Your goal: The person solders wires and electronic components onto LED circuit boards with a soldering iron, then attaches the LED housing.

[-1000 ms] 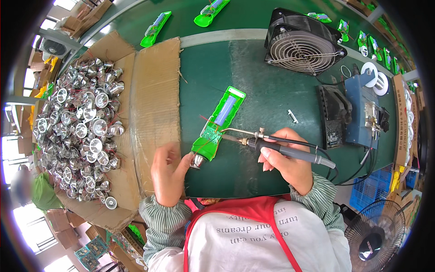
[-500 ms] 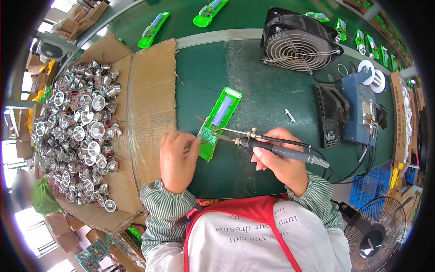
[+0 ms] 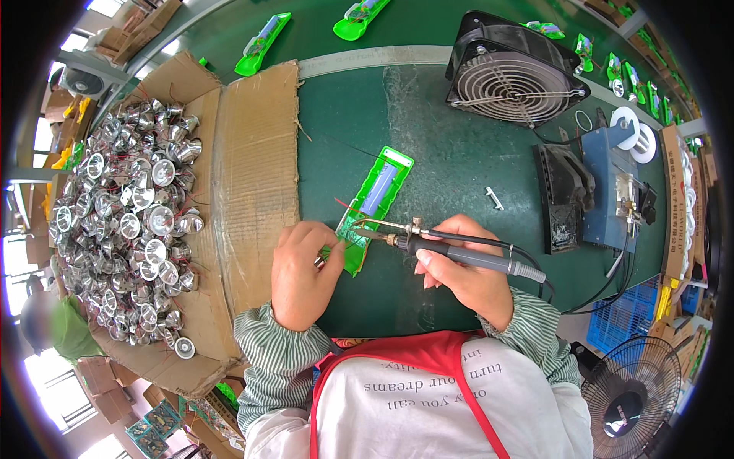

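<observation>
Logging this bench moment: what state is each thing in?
Left hand: pressing the green holder's near end.
Right hand: gripping the soldering iron.
Soldering iron: tip at the holder.
Green holder: flat on the mat.
Cardboard box: open, full of metal cups.

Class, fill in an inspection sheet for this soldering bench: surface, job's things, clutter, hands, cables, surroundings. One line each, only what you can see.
Surface: dark green mat, with cardboard sheet along its left.
Job's things: green board holder lying flat; soldering iron with its tip at the holder's near end.
Clutter: small metal part loose on the mat; heap of shiny metal cups on the cardboard.
Hands: left hand at the holder's near end; right hand grips the iron.
Cables: iron's dark cord trails right toward the blue station.
Surroundings: grilled fan behind; more green holders on the belt.
</observation>
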Motion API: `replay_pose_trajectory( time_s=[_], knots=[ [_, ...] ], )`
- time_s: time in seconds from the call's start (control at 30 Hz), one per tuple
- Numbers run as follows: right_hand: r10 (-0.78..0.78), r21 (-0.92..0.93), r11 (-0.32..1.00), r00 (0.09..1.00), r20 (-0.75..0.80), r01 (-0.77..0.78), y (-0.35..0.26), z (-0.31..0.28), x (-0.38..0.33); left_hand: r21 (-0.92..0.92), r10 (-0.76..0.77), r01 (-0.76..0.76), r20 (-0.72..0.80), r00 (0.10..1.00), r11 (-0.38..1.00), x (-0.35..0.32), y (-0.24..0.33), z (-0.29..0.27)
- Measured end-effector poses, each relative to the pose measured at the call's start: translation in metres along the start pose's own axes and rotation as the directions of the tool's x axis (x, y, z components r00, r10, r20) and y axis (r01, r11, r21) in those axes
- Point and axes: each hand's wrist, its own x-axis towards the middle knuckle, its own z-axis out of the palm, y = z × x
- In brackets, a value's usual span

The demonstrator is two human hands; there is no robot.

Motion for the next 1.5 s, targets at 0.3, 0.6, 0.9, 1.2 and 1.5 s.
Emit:
replay_pose_trajectory(
  time_s=[0.3,0.6,0.9,1.2,1.5],
  knots=[
    [-0.009,-0.058,0.998,1.000,0.004,0.009,-0.005,0.000,-0.001,0.024,0.017,-0.017,0.016,1.000,1.000,0.000,0.001,-0.001],
    [-0.027,-0.030,0.999,0.999,-0.035,0.026,-0.012,-0.009,-0.008,0.013,-0.020,0.019,0.012,1.000,1.000,0.000,-0.001,0.000],
    [-0.126,-0.051,0.991,0.988,-0.089,0.122,-0.013,-0.028,-0.016,0.314,0.184,-0.194,0.060,0.981,0.930,-0.008,0.008,-0.004],
    [-0.133,0.007,0.991,0.973,-0.188,0.136,-0.009,-0.049,-0.018,-0.035,0.145,-0.149,-0.098,0.985,0.988,0.107,0.000,-0.010],
    [-0.033,0.075,0.995,0.953,-0.301,0.058,-0.016,-0.065,-0.015,-0.456,0.038,0.158,0.391,0.920,0.876,0.290,0.029,0.071]
  ],
)
